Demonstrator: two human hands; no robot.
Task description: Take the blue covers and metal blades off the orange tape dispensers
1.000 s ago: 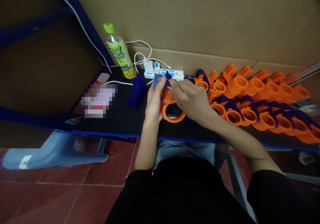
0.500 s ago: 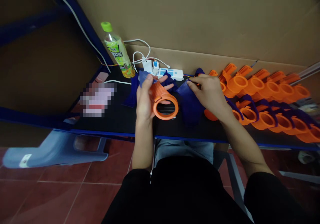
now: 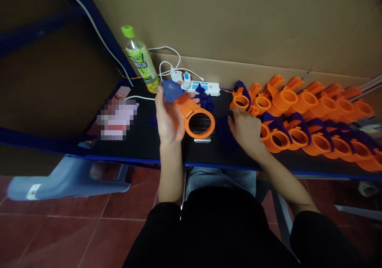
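Observation:
My left hand, palm up, holds an orange plastic part with a flat handle and a large ring at its end. A blue piece covers the handle's far end, beside my thumb. To the right, my right hand is low over the table, fingers curled at the upper edge of a dark blue thin sheet. Its fingertips are partly hidden. Behind the orange part lies a crumpled dark blue piece. A small silvery object shows below the ring.
Two rows of orange ringed parts, several with dark blue pieces, fill the table's right side. A white power strip with cables and a green-capped bottle stand at the back. A blurred pinkish item lies left; a blue stool stands below.
My right hand has lowered, and the dark blue sheet it held raised is now down on the table. My left thumb has moved off the blue piece, with the orange part still in that hand.

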